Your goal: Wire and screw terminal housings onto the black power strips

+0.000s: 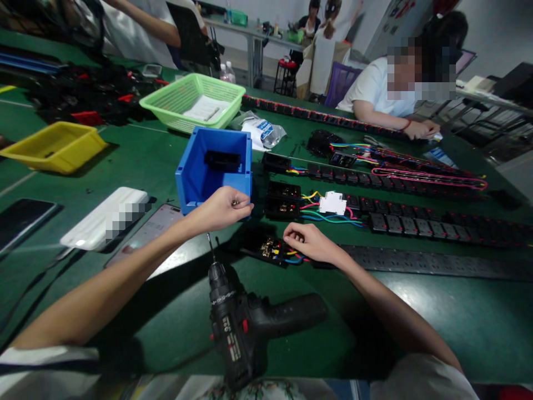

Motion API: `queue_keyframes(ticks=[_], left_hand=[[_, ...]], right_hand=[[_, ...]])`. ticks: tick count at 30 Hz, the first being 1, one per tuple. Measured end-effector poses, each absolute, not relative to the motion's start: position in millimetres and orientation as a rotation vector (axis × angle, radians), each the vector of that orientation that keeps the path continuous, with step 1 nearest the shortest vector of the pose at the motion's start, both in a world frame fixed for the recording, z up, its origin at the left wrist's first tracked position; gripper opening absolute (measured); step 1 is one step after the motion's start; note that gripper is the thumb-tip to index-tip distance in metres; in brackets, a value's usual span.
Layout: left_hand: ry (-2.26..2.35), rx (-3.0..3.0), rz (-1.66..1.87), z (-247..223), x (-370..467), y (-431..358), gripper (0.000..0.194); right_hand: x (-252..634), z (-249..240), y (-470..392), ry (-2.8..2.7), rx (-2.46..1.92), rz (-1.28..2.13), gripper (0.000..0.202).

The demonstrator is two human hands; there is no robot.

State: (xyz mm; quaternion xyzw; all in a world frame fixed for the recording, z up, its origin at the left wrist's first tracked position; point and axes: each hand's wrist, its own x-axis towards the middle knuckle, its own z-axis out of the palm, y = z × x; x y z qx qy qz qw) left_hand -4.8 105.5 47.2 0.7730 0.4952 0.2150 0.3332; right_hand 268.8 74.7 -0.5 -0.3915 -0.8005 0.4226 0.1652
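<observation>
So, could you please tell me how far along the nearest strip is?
Coloured wires already run into the end box of the nearest strip. The left hand pinches what look like small metal pieces by the blue bin; the right hand is near the wires. The box lies open, so that end looks unfinished.

Open black box (254, 248) lies flat, brassy terminals (267, 248) exposed, yellow, blue and red wires (293, 260) attached. Tiny metallic bits (235, 203) held above table (166, 328).
</observation>
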Motion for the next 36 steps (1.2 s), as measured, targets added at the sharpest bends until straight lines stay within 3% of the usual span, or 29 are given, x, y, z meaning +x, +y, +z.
queue_keyframes(ticks=[8, 17, 23, 28, 36], left_hand=[[1.159, 1.767, 0.469, 26.5, -12.0, 83.7, 0.049], [0.954, 0.735, 0.785, 42.5, -11.8, 61.6, 0.043], [0.787, 0.366, 1.097, 69.4, -11.4, 106.0, 0.03], [0.848, 0.116, 1.161, 56.3, -8.8, 148.5, 0.017], [0.948, 0.116, 1.14, 38.4, -8.7, 156.6, 0.023]], right_hand=[[269.0, -0.3, 74.1, -2.286, -1.115, 1.193, 0.017], [269.3, -0.1, 73.6, -2.282, -1.11, 1.207, 0.017], [269.0, -1.9, 73.9, -2.285, -1.109, 1.192, 0.017], [269.9, -4.3, 74.2, -2.288, -1.11, 1.183, 0.017], [270.7, -4.9, 74.8, -2.28, -1.097, 1.193, 0.016]])
